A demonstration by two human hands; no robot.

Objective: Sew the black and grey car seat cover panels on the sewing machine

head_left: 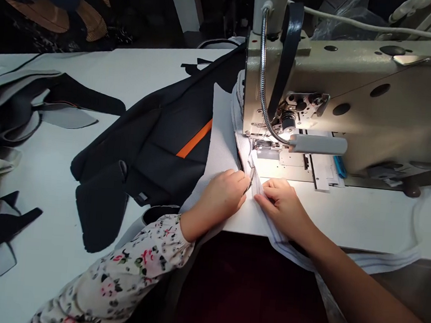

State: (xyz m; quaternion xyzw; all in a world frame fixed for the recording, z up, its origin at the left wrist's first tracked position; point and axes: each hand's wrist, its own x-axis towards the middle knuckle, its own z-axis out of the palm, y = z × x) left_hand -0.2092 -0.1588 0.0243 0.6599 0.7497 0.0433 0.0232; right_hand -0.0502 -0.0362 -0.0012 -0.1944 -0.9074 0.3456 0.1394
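Under the lamp, the needle area of a sewing machine [265,145] lies just beyond my hands. My left hand [224,195] is closed on the edge of a garment panel, its light grey lining side [222,137] up. A small dark, narrow piece [250,178] shows by its fingertips; I cannot tell what it is. Between thumb and fingers my right hand [285,205] pinches a long white tape [258,181]. The tape runs from the needle area past this hand and over the table's front edge. The black garment [166,122] with an orange stripe [195,138] spreads out to the left.
Cut black and grey pieces [13,103] are heaped on the white table [60,168] at far left. The lamp's grey head [318,145] hangs low before the machine arm [386,106]. A blue object [339,166] lies under the arm. More tape [388,262] hangs at right.
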